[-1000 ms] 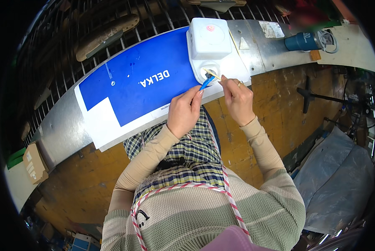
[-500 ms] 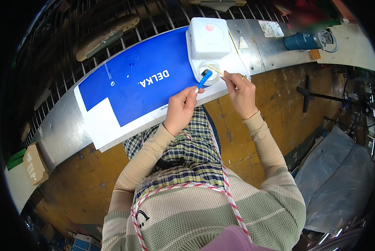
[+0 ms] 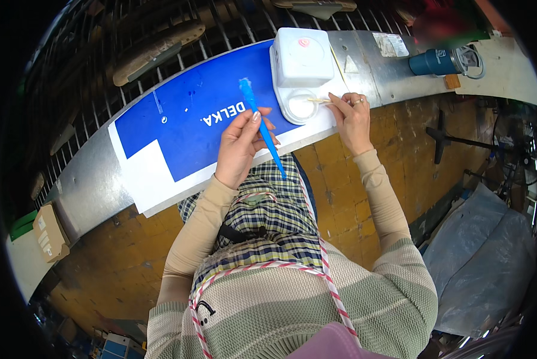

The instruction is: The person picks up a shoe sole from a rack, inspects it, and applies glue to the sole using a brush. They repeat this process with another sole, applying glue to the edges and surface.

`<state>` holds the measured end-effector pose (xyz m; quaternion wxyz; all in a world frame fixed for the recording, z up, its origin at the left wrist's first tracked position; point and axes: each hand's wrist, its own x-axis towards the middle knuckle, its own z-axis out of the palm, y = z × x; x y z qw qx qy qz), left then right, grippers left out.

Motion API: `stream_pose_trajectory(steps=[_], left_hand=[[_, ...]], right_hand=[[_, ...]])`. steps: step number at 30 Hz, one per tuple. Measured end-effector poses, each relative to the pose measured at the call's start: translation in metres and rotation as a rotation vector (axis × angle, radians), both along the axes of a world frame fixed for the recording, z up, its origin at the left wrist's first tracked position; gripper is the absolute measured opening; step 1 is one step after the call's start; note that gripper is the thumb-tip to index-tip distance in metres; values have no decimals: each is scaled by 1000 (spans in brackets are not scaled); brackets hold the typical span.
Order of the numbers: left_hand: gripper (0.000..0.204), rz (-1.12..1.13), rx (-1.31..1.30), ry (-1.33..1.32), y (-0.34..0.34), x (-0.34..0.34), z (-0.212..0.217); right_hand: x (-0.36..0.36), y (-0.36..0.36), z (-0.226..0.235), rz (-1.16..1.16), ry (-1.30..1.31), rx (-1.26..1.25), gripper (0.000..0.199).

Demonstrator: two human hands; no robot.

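Brown floor [image 3: 364,203], scuffed and stained, spread beneath a curved metal bench [image 3: 89,179], with dark bars behind it. On the bench lay a sheet [image 3: 196,134], mostly blue with white edges, and a white tray [image 3: 334,96] overlapped its right part. Farther back on that tray sat a white tub [image 3: 305,57] with a small pink mark on top; just in front of it was a round white pot [image 3: 301,109].

The person's left hand [image 3: 244,140] was over the front part of the sheet, thumb and fingers pinched around a slim blue stick [image 3: 269,147]. Its wider end pointed away over the blue area, and its narrow end slanted down toward the checked apron [image 3: 256,218].

The right hand [image 3: 352,122], a ring on one finger, was to the right of the pot. Its thumb and forefinger were closed on a thin pale stick [image 3: 320,100], whose far end reached over the pot; whether it touched the pot could not be told.

Well apart, to the right, lay a blue mug [image 3: 431,62] near a small wooden block [image 3: 452,82].
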<state>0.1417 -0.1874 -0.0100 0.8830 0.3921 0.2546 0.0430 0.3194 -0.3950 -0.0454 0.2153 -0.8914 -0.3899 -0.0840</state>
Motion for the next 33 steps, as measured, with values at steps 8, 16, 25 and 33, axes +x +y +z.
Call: stream_pose_trajectory(steps=[8,16,25,33], left_hand=[[27,155,65,15,11,-5,-11],[22,325,295,76,3,-8,-13],[34,556,1526,445,89,-92,-15],[55,529,1718,917,165,-155,-53]], right_hand=[[-20,4,26,-39,-41,68,29],[-109,90,61,247,686,312,35],[-131,214,33,444,614,280,30],[-143,293,20,526,860,187,29]])
